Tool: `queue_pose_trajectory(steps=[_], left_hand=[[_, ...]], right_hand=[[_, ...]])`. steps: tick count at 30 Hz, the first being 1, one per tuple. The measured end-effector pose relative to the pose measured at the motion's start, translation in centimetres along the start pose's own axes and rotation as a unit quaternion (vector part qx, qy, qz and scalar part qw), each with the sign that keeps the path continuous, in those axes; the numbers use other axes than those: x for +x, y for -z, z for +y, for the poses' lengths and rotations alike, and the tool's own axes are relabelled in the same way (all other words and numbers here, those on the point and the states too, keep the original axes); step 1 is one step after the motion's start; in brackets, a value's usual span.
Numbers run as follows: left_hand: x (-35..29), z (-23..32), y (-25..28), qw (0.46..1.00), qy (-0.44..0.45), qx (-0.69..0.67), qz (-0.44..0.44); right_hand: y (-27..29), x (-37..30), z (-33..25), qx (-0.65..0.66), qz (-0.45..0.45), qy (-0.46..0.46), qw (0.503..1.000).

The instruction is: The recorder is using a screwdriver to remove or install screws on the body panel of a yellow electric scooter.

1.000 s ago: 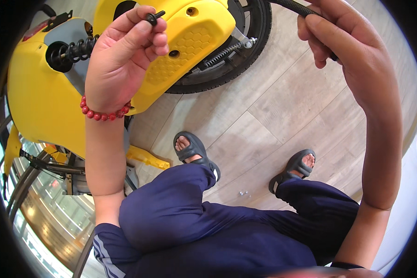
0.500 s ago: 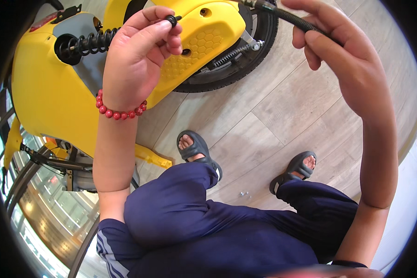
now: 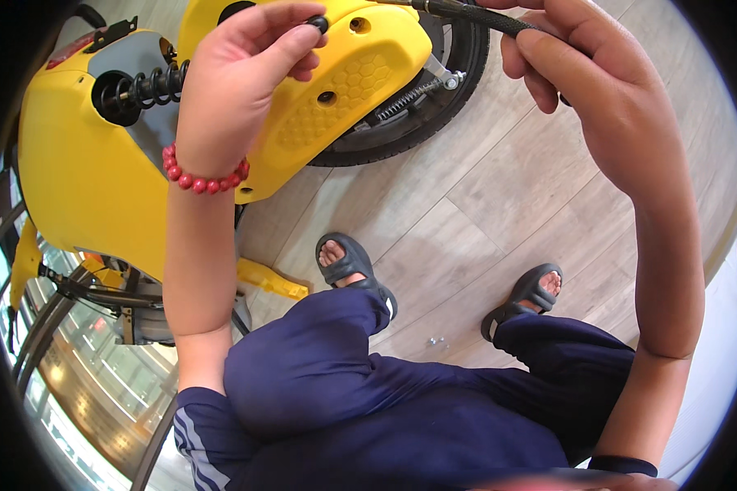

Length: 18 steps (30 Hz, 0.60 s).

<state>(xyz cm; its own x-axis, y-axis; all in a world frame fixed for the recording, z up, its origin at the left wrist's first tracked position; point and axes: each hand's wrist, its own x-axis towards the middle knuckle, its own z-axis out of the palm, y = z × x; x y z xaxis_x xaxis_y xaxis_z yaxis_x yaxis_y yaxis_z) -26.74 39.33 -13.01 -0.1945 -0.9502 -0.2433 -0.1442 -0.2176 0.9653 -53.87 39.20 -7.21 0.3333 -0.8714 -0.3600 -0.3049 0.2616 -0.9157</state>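
Observation:
Up near the far edge, my left hand (image 3: 237, 82) pinches a small round black part (image 3: 319, 24) between thumb and forefinger, over the yellow scooter cover (image 3: 336, 90). A red bead bracelet (image 3: 198, 184) circles that wrist. At the far right my right hand (image 3: 581, 65) is closed around a black braided cable (image 3: 495, 18), which has a slimmer, metallic-looking fitting at its left end. That end lies above the yellow cover, near its upper edge. A bit of something black shows beneath the right palm; I cannot make out what it is.
The yellow scooter body (image 3: 90, 180) fills the left side, with a black coil spring (image 3: 151, 88) and a rear tyre (image 3: 385, 150). A yellow piece (image 3: 272, 280) juts out by my left sandal (image 3: 354, 266). Several tiny shiny bits (image 3: 438, 342) lie on the wood-look floor (image 3: 516, 188).
My left hand has moved slightly up, and the black part is turned a little. The right hand and its cable have shifted a bit left and up.

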Motion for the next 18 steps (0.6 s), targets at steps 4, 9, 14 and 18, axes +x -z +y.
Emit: queue_pose_trajectory(steps=[4,9,14,18], left_hand=[[1.5,1.2,-0.9,0.994,0.044,0.103,0.015],[1.9,2.2,-2.0,0.993,0.069,0.088,0.031],[2.5,2.4,-2.0,0.982,0.029,0.188,0.017],[2.9,2.1,-1.5,0.981,0.023,0.191,0.014]], right_hand=[[0.1,-0.1,0.3,-0.050,0.003,0.018,0.999],[0.7,-0.5,0.9,-0.089,-0.002,0.034,0.995],[1.3,-0.8,1.4,-0.106,-0.007,0.038,0.994],[2.0,-1.0,1.7,-0.115,-0.004,0.040,0.993]])
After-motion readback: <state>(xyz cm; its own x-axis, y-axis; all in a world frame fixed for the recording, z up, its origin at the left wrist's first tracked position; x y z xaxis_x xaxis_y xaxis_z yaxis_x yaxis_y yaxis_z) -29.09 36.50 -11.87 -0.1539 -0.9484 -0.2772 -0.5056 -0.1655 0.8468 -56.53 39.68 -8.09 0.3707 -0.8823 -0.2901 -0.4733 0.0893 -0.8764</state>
